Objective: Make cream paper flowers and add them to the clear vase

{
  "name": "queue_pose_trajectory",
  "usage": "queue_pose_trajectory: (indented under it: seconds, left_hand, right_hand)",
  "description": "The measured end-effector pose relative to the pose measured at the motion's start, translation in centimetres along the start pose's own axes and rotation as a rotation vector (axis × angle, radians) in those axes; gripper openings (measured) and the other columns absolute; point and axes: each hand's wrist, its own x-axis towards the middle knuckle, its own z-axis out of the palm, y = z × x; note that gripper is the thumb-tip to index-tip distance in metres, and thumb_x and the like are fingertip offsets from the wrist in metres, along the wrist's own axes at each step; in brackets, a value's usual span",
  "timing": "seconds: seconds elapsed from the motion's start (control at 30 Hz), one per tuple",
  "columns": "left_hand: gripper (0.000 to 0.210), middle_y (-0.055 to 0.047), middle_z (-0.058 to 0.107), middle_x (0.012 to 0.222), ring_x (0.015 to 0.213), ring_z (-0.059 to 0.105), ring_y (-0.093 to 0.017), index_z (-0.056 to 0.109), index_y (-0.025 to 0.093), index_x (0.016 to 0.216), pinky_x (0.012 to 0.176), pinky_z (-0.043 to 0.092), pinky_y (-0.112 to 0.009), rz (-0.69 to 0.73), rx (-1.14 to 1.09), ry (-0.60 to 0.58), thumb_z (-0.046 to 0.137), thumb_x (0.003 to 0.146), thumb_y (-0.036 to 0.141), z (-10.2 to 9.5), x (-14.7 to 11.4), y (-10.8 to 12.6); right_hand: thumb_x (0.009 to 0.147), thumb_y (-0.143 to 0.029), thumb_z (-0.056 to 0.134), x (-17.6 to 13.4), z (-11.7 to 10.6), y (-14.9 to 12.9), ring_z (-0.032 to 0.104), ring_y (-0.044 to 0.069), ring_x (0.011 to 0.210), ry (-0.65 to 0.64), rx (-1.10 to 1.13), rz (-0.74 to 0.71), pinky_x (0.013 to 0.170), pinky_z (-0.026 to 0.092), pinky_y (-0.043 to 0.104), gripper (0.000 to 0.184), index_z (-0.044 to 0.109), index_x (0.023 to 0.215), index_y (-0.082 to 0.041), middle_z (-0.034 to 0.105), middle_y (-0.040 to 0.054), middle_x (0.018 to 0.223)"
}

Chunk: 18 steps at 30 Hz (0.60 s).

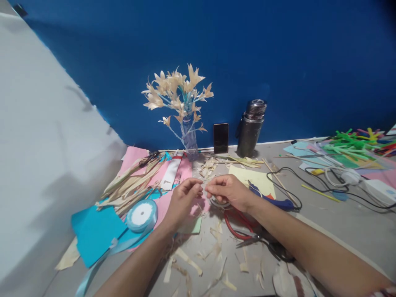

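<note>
Left of the vase (189,142), I see loose husk strips (128,187) slanting toward it, apparently unused; in it, pale flowers (177,87) look finished, fanning upward. In front of the vase, my left hand (187,199) and right hand (229,192) sit slightly apart, fingertips pinched; I can't tell whether they grip anything, or its direction. Under the right hand, right-front of the vase, a pale roll (220,204) lies flat, showing no long axis.

Craft wkspace, prob.: ribbon roll (142,214), scissors (253,236), scraps (189,261) & flwrs (175,80) on tbl (334,235).
</note>
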Motion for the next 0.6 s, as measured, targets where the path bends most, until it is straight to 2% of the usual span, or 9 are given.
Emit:
queue_pose_trajectory:
  seconds: [0.07,0.17,0.27,0.4,0.5,0.6]
  left_hand:
    - [0.025,0.001,0.063,0.072,0.062,0.058,-0.011,0.068,0.019,0.096,0.059,0.046,-0.022,0.115,0.052,0.061,0.074,0.077,0.034,-0.4,0.0,0.9]
    - [0.014,0.002,0.060,0.062,0.054,0.054,-0.010,0.072,0.017,0.086,0.056,0.043,-0.022,0.219,0.172,0.113,0.074,0.076,0.027,-0.5,-0.1,1.8]
    - [0.007,0.001,0.063,0.060,0.052,0.054,-0.010,0.072,0.016,0.079,0.054,0.043,-0.022,0.250,0.207,0.164,0.071,0.077,0.023,-0.4,-0.2,2.2]
    - [0.007,0.000,0.068,0.063,0.055,0.059,-0.012,0.072,0.016,0.082,0.056,0.048,-0.024,0.350,0.205,0.235,0.071,0.079,0.022,-0.4,-0.4,2.0]
    - [0.005,-0.001,0.071,0.070,0.060,0.063,-0.012,0.073,0.018,0.086,0.058,0.051,-0.024,0.577,0.316,0.289,0.069,0.083,0.020,-0.4,-0.8,1.3]
    - [0.014,-0.004,0.075,0.089,0.079,0.070,-0.015,0.073,0.020,0.090,0.071,0.056,-0.027,0.923,0.538,0.148,0.066,0.084,0.010,-0.2,-1.0,0.3]
  right_hand:
    - [0.072,-0.042,0.079,-0.2,0.2,0.0,0.039,0.005,0.039,-0.013,-0.092,0.060,0.039,0.025,0.019,0.030,0.070,0.069,-0.013,0.054,-0.0038,0.046]
    - [0.071,-0.038,0.078,-0.2,0.5,0.1,0.042,0.006,0.040,-0.016,-0.150,0.106,0.038,0.028,0.019,0.026,0.070,0.070,-0.013,0.061,-0.0010,0.052]
    - [0.069,-0.032,0.078,0.0,0.5,0.4,0.042,0.005,0.039,0.016,-0.117,0.124,0.038,0.028,0.018,0.021,0.069,0.075,-0.014,0.065,-0.0010,0.055]
    - [0.064,-0.031,0.080,0.5,0.0,0.8,0.041,0.004,0.038,0.096,0.006,0.115,0.037,0.024,0.018,0.024,0.066,0.075,-0.015,0.067,0.0001,0.060]
    - [0.061,-0.032,0.081,0.7,0.0,0.9,0.041,0.004,0.040,0.133,0.086,0.099,0.038,0.022,0.018,0.026,0.065,0.073,-0.015,0.067,0.0008,0.062]
    - [0.063,-0.033,0.080,0.7,0.2,1.1,0.038,0.004,0.039,0.132,0.084,0.061,0.038,0.020,0.019,0.025,0.066,0.072,-0.014,0.063,-0.0011,0.056]
